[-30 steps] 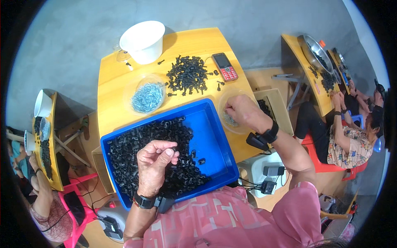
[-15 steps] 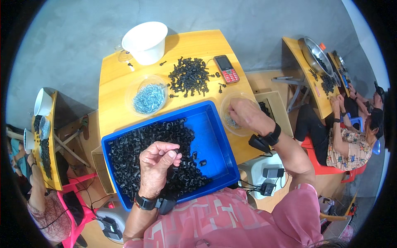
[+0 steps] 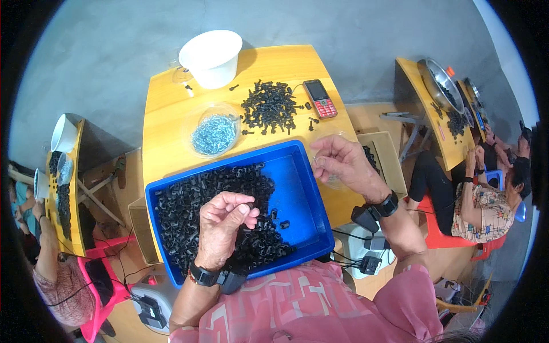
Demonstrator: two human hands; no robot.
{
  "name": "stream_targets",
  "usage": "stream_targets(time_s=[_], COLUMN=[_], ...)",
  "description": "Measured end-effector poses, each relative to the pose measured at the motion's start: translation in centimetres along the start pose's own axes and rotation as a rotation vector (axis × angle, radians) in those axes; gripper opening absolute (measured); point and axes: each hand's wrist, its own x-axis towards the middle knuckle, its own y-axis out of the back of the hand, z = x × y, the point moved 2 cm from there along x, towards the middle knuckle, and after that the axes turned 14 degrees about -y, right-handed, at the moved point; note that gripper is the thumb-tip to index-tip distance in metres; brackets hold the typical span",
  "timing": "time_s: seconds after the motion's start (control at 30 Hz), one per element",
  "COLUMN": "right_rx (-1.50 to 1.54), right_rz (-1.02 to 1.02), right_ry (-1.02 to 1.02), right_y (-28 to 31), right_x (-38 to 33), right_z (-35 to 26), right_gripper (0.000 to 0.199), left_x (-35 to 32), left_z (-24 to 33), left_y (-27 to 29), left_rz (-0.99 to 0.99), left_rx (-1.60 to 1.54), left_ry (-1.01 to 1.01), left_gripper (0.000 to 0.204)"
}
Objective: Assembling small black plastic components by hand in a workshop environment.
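Observation:
My left hand (image 3: 220, 231) is closed over the blue tray (image 3: 300, 197), thumb and forefinger pinching a small black plastic clip (image 3: 250, 206). Many loose black clips (image 3: 186, 208) fill the tray's left and middle. By the tray's upper right edge, my right hand (image 3: 350, 167) is in a pinch; a tiny thin, pale piece seems to show at the fingertips, too small to name. Partly hidden behind that hand is a round clear tub (image 3: 333, 183). Another clear tub (image 3: 213, 137) beyond the tray holds small silvery-blue metal pieces. A heap of black fitted parts (image 3: 269, 108) lies beside it.
A white bucket (image 3: 211, 60) stands at the table's far left corner. The red and black phone (image 3: 320, 98) lies right of the heap. A cardboard box (image 3: 389, 160) adjoins the table's right side. People work at tables on both sides, one on a red chair (image 3: 440, 228).
My right hand has lifted out of the right-hand clear tub and moved nearer the tray, its fingertips pinched. My left hand keeps hold of the black clip. The view has shifted slightly.

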Motion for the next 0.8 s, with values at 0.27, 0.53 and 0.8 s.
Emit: stream_targets(time_s=[0.27, 0.53, 0.8], right_rx=[0.230, 0.216, 0.178], right_rz=[-0.133, -0.178, -0.229], right_ry=[-0.034, -0.019, 0.075], right_y=[-2.9, -5.0, -6.5], right_x=[0.4, 0.3, 0.5], right_z=[-0.9, -2.0, -2.1], right_gripper=[0.015, 0.012, 0.012], left_x=[-0.1, 0.0, 0.0], left_z=[-0.2, -0.3, -0.1], left_y=[0.1, 0.1, 0.0], left_rz=[-0.003, -0.016, -0.024], left_rx=[-0.054, -0.055, -0.050], left_ry=[0.017, 0.031, 0.045], left_gripper=[0.016, 0.018, 0.020])
